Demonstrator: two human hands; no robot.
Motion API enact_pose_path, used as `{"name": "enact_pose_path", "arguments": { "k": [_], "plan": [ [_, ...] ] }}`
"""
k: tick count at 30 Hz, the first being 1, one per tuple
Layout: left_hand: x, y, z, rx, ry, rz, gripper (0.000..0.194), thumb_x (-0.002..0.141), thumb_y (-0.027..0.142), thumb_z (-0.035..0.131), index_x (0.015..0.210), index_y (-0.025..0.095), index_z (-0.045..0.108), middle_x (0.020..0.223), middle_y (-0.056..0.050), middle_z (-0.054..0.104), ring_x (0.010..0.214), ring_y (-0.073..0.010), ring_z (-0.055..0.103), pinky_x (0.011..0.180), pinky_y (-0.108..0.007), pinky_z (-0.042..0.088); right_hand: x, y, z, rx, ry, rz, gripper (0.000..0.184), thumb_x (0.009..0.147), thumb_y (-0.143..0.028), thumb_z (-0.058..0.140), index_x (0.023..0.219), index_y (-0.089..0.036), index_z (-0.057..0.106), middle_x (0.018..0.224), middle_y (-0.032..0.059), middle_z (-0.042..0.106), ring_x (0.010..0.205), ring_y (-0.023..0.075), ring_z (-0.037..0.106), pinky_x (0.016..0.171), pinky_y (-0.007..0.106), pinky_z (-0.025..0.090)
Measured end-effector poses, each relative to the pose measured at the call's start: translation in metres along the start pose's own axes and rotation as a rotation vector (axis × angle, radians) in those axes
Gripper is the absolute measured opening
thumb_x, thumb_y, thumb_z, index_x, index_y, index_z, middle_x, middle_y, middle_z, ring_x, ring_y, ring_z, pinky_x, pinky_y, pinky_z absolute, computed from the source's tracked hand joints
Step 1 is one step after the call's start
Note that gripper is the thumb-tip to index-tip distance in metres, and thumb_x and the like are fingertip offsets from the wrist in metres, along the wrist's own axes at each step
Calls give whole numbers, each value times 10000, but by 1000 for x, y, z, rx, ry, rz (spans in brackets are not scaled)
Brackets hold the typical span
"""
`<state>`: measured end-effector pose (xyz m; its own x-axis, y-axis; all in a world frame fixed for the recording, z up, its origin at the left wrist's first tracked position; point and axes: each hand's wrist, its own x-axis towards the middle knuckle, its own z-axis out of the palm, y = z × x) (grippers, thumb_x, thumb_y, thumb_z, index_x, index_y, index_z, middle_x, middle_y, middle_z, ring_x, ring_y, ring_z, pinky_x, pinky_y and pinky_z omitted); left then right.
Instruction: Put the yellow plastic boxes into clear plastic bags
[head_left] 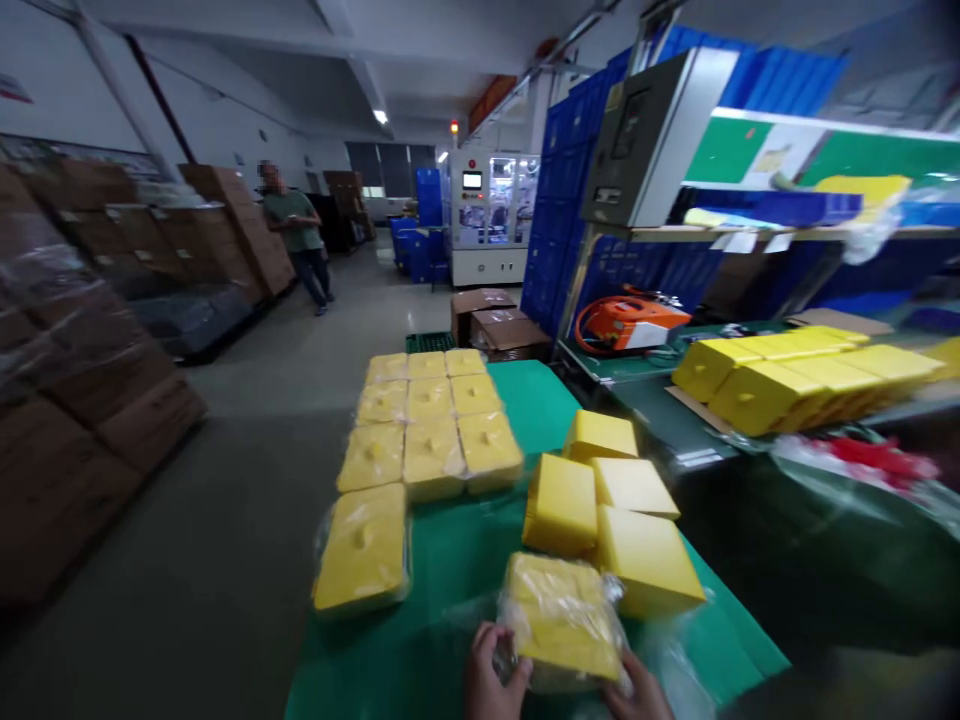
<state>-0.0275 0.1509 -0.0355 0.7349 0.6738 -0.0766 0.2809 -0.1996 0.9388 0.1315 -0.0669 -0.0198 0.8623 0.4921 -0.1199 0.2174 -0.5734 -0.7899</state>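
Head view: left hand (495, 675) and right hand (639, 695) closing narrowly on either side of a plastic-wrapped yellow block (562, 620), holding it over the near edge of the green worktop (525, 400); bare yellow blocks (611, 510) sitting just beyond, towards the right edge; wrapped yellow blocks (427, 430) lying in rows along the left edge.

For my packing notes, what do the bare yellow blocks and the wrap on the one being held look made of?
The bare yellow blocks look like molded plastic, possibly dense foam: matte, even colour, crisp edges. The wrap looks like thin clear plastic film: glossy, creased, glinting.
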Motion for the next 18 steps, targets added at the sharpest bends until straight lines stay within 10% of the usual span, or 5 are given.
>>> {"name": "enact_pose_path", "arguments": {
  "k": [5,12,18],
  "plan": [
    [25,59,-18,13,-16,134,164,867,363,532,842,255,652,957,-122,692,992,-283,680,945,-399,557,13,-19,-35,64,69,29,880,806,-689,648,1520,-196,502,1285,158,728,1220,373,671,1092,451,532],
    [52,127,-47,-23,-101,247,181,870,327,601,791,204,709,873,-73,693,854,-229,661,773,-319,512,45,-53,-55,-153,99,-234,410,920,-541,507,853,-210,738,930,119,766,876,307,731,804,397,575],
    [49,155,-56,-96,-195,259,132,840,267,684,745,183,718,808,-52,667,774,-177,634,669,-252,452,29,-79,-93,-56,326,-335,360,970,-534,521,961,-220,697,925,117,781,835,283,751,714,346,584]
  ]
}}
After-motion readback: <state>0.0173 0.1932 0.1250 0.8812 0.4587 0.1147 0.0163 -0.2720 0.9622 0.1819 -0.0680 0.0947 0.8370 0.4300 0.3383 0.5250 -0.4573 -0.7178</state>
